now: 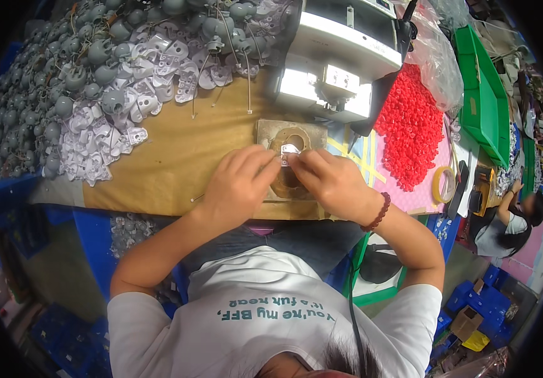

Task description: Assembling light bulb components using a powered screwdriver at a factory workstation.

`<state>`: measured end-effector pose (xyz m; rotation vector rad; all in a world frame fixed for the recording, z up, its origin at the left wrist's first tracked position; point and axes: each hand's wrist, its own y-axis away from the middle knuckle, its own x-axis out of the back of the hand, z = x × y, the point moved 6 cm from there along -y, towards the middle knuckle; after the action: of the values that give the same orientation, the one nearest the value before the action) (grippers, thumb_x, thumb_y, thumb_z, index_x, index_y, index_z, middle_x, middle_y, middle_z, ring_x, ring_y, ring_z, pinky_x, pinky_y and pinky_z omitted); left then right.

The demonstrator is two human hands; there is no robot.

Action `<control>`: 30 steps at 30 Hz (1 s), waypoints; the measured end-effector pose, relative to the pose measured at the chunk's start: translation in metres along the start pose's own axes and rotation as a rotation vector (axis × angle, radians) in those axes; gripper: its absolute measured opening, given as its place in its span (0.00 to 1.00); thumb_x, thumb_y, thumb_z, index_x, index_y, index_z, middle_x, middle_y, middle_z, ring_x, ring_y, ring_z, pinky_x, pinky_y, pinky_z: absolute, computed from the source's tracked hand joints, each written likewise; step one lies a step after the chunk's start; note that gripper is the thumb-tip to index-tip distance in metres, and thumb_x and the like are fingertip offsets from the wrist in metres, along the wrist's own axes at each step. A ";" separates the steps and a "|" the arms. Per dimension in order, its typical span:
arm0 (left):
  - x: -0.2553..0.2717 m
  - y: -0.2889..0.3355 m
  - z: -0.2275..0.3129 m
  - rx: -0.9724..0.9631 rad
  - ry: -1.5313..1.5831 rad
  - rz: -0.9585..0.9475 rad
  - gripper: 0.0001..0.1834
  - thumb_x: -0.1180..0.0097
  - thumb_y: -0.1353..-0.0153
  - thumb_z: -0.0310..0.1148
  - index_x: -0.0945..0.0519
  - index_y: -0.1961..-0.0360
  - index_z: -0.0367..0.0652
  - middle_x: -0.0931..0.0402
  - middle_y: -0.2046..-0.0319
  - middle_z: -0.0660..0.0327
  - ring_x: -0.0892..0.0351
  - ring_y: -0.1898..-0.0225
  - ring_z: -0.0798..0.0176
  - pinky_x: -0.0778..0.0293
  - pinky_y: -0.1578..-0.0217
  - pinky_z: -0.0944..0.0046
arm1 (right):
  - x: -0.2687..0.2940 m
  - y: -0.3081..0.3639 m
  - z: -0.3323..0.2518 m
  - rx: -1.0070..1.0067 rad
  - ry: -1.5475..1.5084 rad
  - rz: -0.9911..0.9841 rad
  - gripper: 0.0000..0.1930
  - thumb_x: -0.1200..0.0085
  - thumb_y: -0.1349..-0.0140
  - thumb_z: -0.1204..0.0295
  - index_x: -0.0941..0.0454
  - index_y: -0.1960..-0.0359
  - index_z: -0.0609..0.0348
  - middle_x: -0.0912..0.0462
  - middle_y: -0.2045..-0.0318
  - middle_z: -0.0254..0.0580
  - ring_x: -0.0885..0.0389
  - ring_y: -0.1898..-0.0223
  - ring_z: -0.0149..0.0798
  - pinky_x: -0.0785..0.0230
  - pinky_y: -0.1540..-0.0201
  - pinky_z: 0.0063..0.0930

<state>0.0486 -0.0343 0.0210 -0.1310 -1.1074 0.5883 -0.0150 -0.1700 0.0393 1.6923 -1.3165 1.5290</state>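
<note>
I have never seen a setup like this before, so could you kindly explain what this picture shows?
There is no robot here: a wide fisheye camera on a person's head looks down at their own bare hands, so straight edges bend near the rim.

The left hand and right hand meet over a square, brownish block with a rounded recess. Between their fingertips they hold a small white plastic piece.

On the tan sheet covering the table, heaps of round grey parts and flat white plastic parts lie to the left. A white boxy machine stands beyond the hands; a pile of small red parts lies to the right.
</note>
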 end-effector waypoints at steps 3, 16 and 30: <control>0.003 -0.002 -0.013 0.100 0.089 0.057 0.21 0.41 0.54 0.17 0.20 0.55 0.37 0.24 0.51 0.52 0.24 0.49 0.45 0.25 0.50 0.52 | 0.004 -0.004 0.000 0.094 0.036 -0.077 0.20 0.43 0.49 0.75 0.21 0.53 0.70 0.27 0.62 0.42 0.23 0.65 0.37 0.24 0.70 0.29; 0.001 -0.014 -0.022 0.105 0.059 0.063 0.20 0.40 0.55 0.19 0.19 0.56 0.40 0.25 0.49 0.55 0.26 0.46 0.47 0.25 0.48 0.52 | 0.007 -0.020 -0.005 0.054 -0.020 -0.231 0.07 0.42 0.52 0.74 0.20 0.75 0.67 0.27 0.66 0.43 0.22 0.67 0.40 0.23 0.73 0.33; -0.013 0.000 0.009 -0.007 -0.211 0.025 0.23 0.43 0.47 0.26 0.20 0.47 0.42 0.26 0.43 0.53 0.31 0.42 0.50 0.36 0.42 0.42 | 0.008 0.006 0.007 -0.142 -0.170 0.063 0.19 0.42 0.51 0.80 0.18 0.54 0.64 0.20 0.60 0.44 0.22 0.61 0.44 0.27 0.56 0.41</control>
<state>0.0364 -0.0430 0.0148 -0.0907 -1.3136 0.6309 -0.0174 -0.1814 0.0440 1.7355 -1.5404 1.3148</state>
